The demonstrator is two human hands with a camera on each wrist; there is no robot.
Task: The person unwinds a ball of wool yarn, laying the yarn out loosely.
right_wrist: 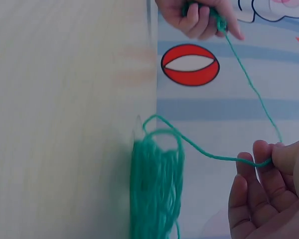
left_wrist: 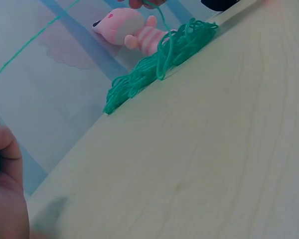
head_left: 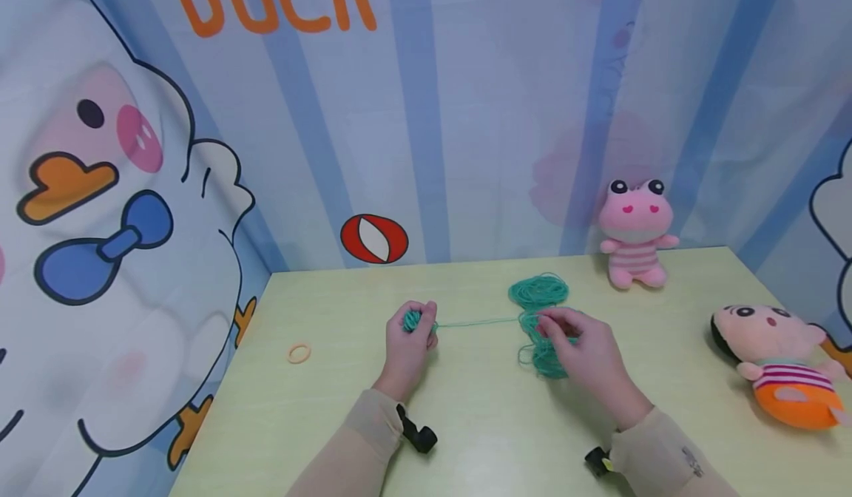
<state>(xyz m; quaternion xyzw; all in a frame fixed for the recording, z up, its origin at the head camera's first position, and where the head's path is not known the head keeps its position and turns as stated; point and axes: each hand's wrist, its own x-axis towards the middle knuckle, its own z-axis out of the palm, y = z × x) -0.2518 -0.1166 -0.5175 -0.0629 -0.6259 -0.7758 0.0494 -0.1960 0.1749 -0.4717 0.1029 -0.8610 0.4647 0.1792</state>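
My left hand (head_left: 407, 345) grips a small wound ball of green yarn (head_left: 412, 321), its fingers curled round it. A single green strand (head_left: 475, 323) runs taut from that ball across to my right hand (head_left: 592, 353). The right thumb and index finger pinch this strand, as the right wrist view shows, with the other fingers loosely bent. Below and beside the right hand lies a loose heap of green yarn (head_left: 539, 291) in looped coils, partly hidden by that hand. From the heap (right_wrist: 157, 189) the strand rises in a slack curve to the pinching fingers.
A tan ring (head_left: 299, 353) lies on the table (head_left: 333, 438) at the left. A pink striped plush toy (head_left: 637, 234) sits at the back right, and a plush doll (head_left: 779, 364) lies at the right edge. Behind hangs a blue striped backdrop (head_left: 479, 112).
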